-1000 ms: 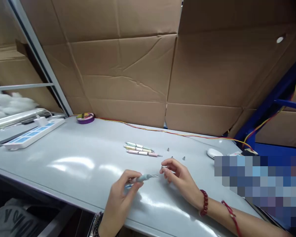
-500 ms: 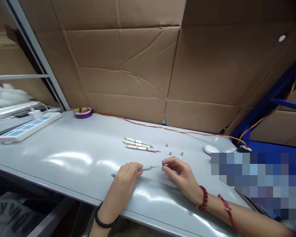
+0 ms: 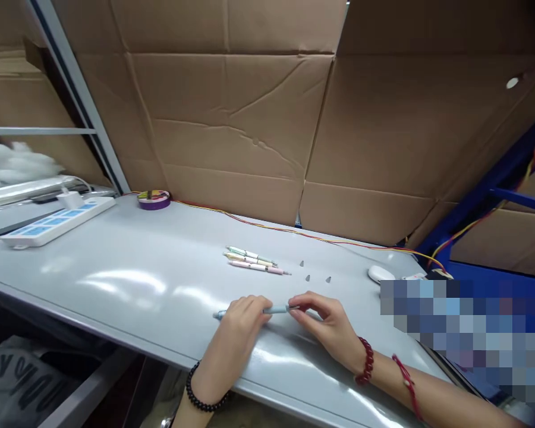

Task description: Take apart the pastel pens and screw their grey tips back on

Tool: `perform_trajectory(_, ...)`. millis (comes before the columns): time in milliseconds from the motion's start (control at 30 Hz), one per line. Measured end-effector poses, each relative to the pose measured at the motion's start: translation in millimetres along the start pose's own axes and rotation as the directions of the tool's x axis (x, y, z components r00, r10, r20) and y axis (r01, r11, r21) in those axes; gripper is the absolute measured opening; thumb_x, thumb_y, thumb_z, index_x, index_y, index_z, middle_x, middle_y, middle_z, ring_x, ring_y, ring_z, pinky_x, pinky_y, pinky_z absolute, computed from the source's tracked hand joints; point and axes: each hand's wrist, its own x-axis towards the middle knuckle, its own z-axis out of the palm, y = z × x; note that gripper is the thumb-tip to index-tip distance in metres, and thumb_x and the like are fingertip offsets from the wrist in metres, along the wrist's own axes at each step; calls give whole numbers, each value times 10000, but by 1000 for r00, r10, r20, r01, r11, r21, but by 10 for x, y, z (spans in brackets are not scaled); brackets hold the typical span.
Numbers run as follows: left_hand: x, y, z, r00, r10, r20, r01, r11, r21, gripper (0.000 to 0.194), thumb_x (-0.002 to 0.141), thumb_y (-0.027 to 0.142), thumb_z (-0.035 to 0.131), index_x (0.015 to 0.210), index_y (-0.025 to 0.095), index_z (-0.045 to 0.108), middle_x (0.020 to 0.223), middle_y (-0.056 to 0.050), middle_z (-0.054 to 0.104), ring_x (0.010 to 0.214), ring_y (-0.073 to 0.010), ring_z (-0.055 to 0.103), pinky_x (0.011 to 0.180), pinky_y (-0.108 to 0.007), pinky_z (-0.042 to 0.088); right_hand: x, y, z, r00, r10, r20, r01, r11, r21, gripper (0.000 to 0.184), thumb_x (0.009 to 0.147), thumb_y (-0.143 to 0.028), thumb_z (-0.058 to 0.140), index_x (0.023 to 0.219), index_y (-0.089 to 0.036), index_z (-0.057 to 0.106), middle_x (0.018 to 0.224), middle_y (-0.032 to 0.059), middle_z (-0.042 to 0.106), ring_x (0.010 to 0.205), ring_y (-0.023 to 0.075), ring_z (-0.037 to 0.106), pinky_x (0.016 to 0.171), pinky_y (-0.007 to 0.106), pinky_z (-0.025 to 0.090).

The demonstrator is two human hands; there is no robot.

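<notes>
My left hand is closed around the barrel of a light blue pen, held level just above the table, its back end showing to the left. My right hand pinches a small metal pen tip at the pen's front end; the fingers partly cover it. Beyond my hands lie three pens side by side: a green and white pen, a yellow and white pen and a pink and white pen. Three loose metal tips stand to their right.
A grey table spans the view. At the left are a white power strip and a purple tape roll. A white mouse sits at the right. Red and yellow wires run along the back, below a cardboard wall.
The metal tip in my right hand and the blue pen's front end have come together; a gap was between them before. My left hand has shifted right with the pen. The view has moved slightly.
</notes>
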Motion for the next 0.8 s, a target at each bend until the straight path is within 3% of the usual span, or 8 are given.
perform_trajectory(267,-10,2,7,1000,2,-4,-2,1000,-3,165,924,158,369,970,232,509,920,-5,597,867,-181,548,755,-313,438,2,4,-24,999,-31,16,33,995,-92,114,806,-277,619,881,-202,660,807,17,684,745,149,635,705,251,521)
perform_trajectory(567,-1,6,-3,999,9,-32,-9,1000,-18,151,911,177,396,941,226,536,897,-3,618,841,-168,567,730,-286,455,-5,-9,-12,981,-195,15,193,953,-232,107,849,-282,574,879,-198,633,774,21,667,706,148,616,648,252,491)
perform_trajectory(800,-22,-13,7,1000,-8,20,9,999,-36,166,925,188,368,936,226,530,919,-11,618,865,-183,565,743,-317,462,-2,35,-1,975,-197,106,224,880,-419,298,917,-401,431,741,-190,547,679,26,575,628,141,512,581,255,423)
